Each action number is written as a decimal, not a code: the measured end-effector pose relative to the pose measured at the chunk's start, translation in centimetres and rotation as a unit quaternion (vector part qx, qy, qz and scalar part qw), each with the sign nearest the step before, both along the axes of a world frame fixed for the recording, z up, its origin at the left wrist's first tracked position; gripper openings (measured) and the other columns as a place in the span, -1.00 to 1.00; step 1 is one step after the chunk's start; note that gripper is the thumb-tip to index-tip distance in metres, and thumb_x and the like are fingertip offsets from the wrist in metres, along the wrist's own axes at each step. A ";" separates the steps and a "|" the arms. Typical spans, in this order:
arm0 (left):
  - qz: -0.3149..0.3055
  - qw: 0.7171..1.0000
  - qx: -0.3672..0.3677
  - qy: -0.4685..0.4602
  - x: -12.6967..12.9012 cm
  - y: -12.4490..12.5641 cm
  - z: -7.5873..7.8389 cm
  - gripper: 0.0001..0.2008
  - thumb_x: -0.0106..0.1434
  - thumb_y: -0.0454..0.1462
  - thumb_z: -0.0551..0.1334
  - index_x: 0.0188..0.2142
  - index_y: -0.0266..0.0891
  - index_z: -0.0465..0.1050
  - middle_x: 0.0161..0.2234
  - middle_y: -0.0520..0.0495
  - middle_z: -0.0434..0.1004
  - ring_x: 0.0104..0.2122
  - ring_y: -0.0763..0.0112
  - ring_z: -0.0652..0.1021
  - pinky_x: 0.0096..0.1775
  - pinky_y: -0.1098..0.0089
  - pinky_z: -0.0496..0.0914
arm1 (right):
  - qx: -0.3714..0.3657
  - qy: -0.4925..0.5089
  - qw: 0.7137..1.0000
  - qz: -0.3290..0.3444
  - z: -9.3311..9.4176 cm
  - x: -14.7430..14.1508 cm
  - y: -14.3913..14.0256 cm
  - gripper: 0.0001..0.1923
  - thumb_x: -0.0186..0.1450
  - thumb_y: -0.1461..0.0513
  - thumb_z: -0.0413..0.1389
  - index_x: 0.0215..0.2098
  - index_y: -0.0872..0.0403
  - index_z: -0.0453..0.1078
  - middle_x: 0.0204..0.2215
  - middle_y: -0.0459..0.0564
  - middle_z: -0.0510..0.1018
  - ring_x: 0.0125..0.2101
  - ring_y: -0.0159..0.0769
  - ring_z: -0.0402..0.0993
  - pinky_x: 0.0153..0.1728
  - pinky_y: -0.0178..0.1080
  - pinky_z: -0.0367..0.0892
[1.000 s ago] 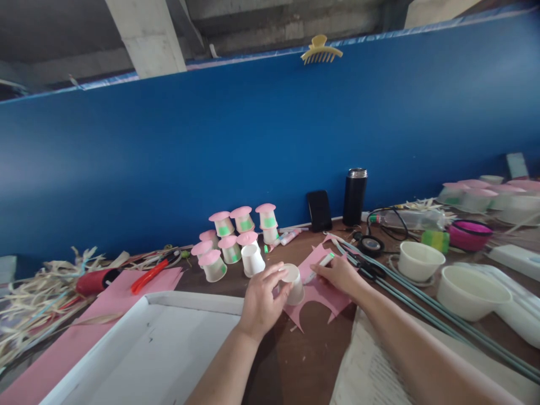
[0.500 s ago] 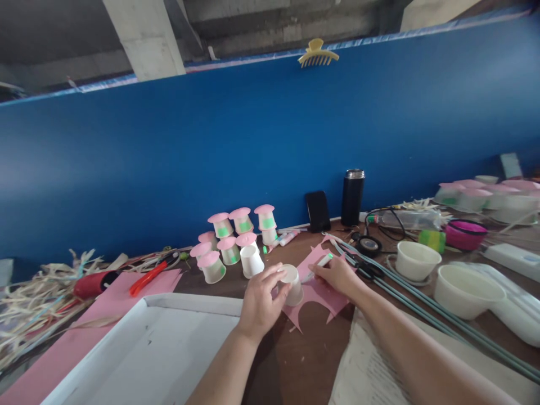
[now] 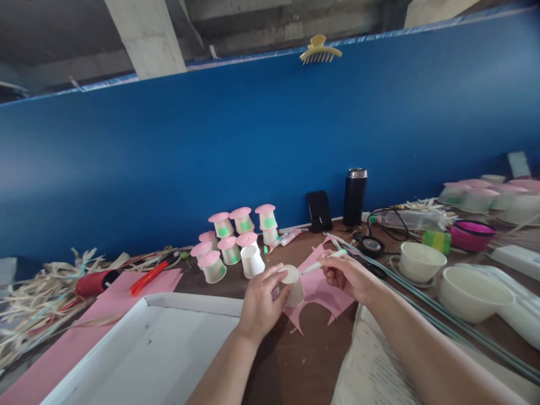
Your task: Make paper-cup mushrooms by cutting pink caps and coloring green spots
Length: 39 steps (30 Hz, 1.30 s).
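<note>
My left hand [image 3: 265,298] is closed around a white paper cup [image 3: 296,289] that stands upside down on the table. In my right hand [image 3: 343,273] is a white marker [image 3: 323,263] with a green end; its tip points left, close to the cup's side. Under the cup and marker lies pink paper [image 3: 316,289] with curved pieces cut out of it. Behind my left hand a plain white cup [image 3: 252,261] stands beside several upturned cups with pink paper discs on top [image 3: 213,267] and green patches on their sides.
A white box lid [image 3: 181,349] and pink sheets [image 3: 101,320] lie at left. Beyond them are a red marker-like item [image 3: 148,278] and shredded strips. To the right are scissors [image 3: 371,265], grey-blue rods [image 3: 422,301], white bowls [image 3: 476,292] and a black flask [image 3: 355,197].
The marker has been raised and turned to a flatter angle, with my right hand moving slightly up and right. My left hand and its cup stay almost still.
</note>
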<state>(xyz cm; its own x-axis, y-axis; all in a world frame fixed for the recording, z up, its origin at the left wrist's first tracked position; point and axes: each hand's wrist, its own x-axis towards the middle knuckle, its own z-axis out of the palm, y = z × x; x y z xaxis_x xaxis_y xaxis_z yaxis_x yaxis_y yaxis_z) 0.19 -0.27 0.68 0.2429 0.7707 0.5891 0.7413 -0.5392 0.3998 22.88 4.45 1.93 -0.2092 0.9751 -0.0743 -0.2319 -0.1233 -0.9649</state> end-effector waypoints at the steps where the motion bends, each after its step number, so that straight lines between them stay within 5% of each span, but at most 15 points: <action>1: 0.000 1.000 0.001 0.001 0.0 0.0 0.0 -0.69 0.27 -0.12 0.15 -0.05 -0.13 0.46 0.05 -0.09 0.46 0.05 0.24 0.44 0.05 0.21 0.34 | 0.000 0.004 1.000 0.004 0.0 0.0 0.0 -0.77 0.02 0.16 0.23 -0.46 0.07 0.29 -0.61 -0.21 0.26 -0.62 -0.53 0.18 -0.64 -0.46 0.16; 11: -0.004 1.000 -0.004 0.007 -0.1 0.1 -0.1 -0.68 0.27 -0.12 0.14 -0.04 -0.14 0.46 0.05 -0.10 0.46 0.04 0.24 0.44 0.06 0.20 0.34 | 0.040 -0.129 0.990 -0.036 -0.5 1.1 0.9 -0.82 0.05 0.17 0.23 -0.47 0.14 0.43 -0.73 -0.22 0.28 -0.69 -0.53 0.15 -0.69 -0.42 0.08; 16: -0.001 1.000 -0.002 0.011 -0.1 0.2 -0.1 -0.69 0.27 -0.12 0.14 -0.05 -0.13 0.46 0.05 -0.09 0.47 0.04 0.24 0.45 0.06 0.21 0.34 | 0.056 -0.227 0.972 -0.015 -1.1 0.9 1.1 -0.90 0.08 0.25 0.22 -0.51 0.15 0.45 -0.71 -0.16 0.40 -0.68 -0.48 0.29 -0.65 -0.39 0.19; 21: -0.002 1.000 0.002 0.013 -0.1 0.1 0.0 -0.70 0.27 -0.13 0.15 -0.05 -0.12 0.46 0.05 -0.10 0.47 0.04 0.24 0.44 0.05 0.20 0.35 | 0.069 -0.299 0.951 0.034 -2.2 0.8 1.4 -0.81 0.31 0.17 0.09 -0.24 0.15 0.41 -0.38 -0.09 0.52 -0.48 -0.44 0.45 -0.46 -0.31 0.40; 23: -0.004 1.000 0.003 0.011 -0.1 0.0 0.0 -0.70 0.27 -0.14 0.15 -0.05 -0.12 0.46 0.05 -0.10 0.47 0.04 0.23 0.45 0.05 0.19 0.35 | 0.077 -0.307 0.948 0.038 -2.6 0.8 1.5 -0.79 0.33 0.16 0.07 -0.18 0.14 0.39 -0.31 -0.08 0.52 -0.44 -0.43 0.46 -0.42 -0.28 0.43; 29: -0.007 1.000 0.011 0.012 -0.1 0.1 0.0 -0.70 0.26 -0.14 0.15 -0.06 -0.14 0.47 0.04 -0.14 0.47 0.03 0.21 0.45 0.05 0.18 0.36 | 0.110 -0.282 0.953 0.015 -3.0 0.4 1.6 -0.97 0.10 0.27 0.18 -0.46 0.09 0.47 -0.68 -0.15 0.47 -0.64 -0.43 0.35 -0.64 -0.39 0.20; 39: -0.002 1.000 0.015 0.012 0.0 0.1 0.0 -0.71 0.26 -0.16 0.16 -0.06 -0.13 0.47 0.04 -0.12 0.48 0.02 0.23 0.46 0.04 0.21 0.37 | 0.133 -0.252 0.958 0.018 -2.4 0.1 0.9 -0.93 0.05 0.21 0.19 -0.50 0.06 0.46 -0.67 -0.14 0.50 -0.61 -0.37 0.39 -0.60 -0.36 0.21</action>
